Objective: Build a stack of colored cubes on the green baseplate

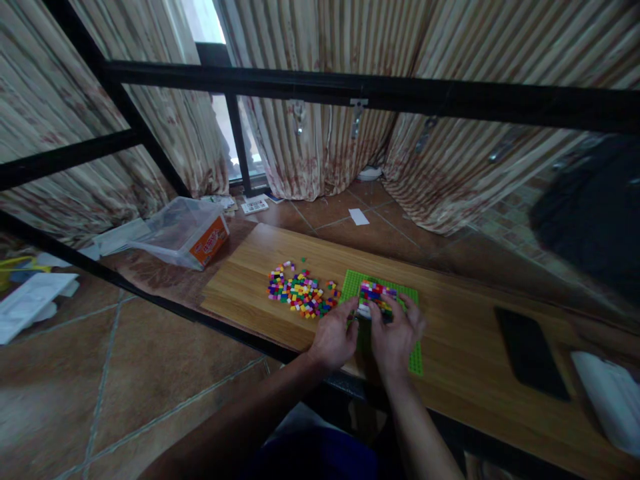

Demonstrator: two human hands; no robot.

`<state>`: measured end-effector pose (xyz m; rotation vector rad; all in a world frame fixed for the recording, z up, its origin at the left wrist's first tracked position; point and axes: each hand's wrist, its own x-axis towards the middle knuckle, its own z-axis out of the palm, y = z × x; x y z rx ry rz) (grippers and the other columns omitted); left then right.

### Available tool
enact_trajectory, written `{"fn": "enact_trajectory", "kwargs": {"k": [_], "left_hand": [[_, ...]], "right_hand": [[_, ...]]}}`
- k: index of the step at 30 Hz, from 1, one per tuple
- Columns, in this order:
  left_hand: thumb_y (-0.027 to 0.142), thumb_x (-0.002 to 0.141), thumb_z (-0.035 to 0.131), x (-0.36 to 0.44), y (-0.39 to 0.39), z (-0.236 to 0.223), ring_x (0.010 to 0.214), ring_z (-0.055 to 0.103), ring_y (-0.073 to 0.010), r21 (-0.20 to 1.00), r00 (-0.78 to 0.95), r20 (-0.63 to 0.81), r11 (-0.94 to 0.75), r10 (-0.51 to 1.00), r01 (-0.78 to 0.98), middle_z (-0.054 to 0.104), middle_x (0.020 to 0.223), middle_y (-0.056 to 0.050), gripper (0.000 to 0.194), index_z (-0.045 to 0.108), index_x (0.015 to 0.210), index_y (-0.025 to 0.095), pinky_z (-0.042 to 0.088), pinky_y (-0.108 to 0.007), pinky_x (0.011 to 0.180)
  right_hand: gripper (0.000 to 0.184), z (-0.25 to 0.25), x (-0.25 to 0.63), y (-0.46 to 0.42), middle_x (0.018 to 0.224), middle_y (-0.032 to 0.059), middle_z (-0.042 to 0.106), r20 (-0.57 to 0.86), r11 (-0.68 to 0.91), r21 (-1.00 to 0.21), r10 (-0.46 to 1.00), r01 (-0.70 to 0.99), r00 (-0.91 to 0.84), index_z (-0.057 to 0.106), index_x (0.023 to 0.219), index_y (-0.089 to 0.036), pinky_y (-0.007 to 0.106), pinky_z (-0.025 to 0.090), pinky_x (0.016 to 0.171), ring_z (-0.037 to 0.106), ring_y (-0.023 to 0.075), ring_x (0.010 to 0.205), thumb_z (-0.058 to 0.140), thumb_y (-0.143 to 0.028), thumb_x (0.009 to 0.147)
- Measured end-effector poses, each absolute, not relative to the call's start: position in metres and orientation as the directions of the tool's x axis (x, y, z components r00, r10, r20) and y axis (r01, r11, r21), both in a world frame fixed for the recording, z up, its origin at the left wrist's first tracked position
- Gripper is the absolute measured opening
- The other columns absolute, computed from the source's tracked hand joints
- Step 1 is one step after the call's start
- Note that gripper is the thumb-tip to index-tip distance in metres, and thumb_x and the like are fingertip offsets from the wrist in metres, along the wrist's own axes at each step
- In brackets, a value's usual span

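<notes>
A green studded baseplate [416, 360] lies on the wooden tabletop. On it sits a low block of multicoloured toy bricks [376, 291], with some white ones at its near left corner. My left hand [334, 337] is at the left edge of this brick build, thumb and index finger closed together; whatever is between them is too small to make out. My right hand [397, 333] curves over the build's right side, its bent fingers and thumb bracing it and hiding part of it. Left of the plate is a loose pile of small coloured bricks [303, 293].
On the table [460, 333], a black phone-like slab [531, 352] and a white object [607, 393] lie to the right. A clear plastic box [175, 230] with an orange label stands at the left end. A black metal bar [320, 79] crosses above, before striped curtains [320, 147].
</notes>
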<state>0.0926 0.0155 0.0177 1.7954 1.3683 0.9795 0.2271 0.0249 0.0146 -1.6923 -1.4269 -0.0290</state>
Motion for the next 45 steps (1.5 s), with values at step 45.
{"fn": "enact_trajectory", "kwargs": {"k": [45], "left_hand": [[0.023,0.089,0.053,0.006,0.098,0.037,0.110,0.055,-0.0280,0.194,0.247,0.071,-0.256,0.966,0.947,0.068,0.111,-0.011,0.023,0.073,0.098,0.018,0.041,-0.046,0.100]], "right_hand": [[0.045,-0.005,0.259,-0.014,0.112,0.0147,0.067,0.285,0.013,-0.870,0.829,0.493,0.482,0.073,0.095,-0.016,0.046,0.045,0.097,0.062,0.0278,0.104,0.058,-0.056,0.082]]}}
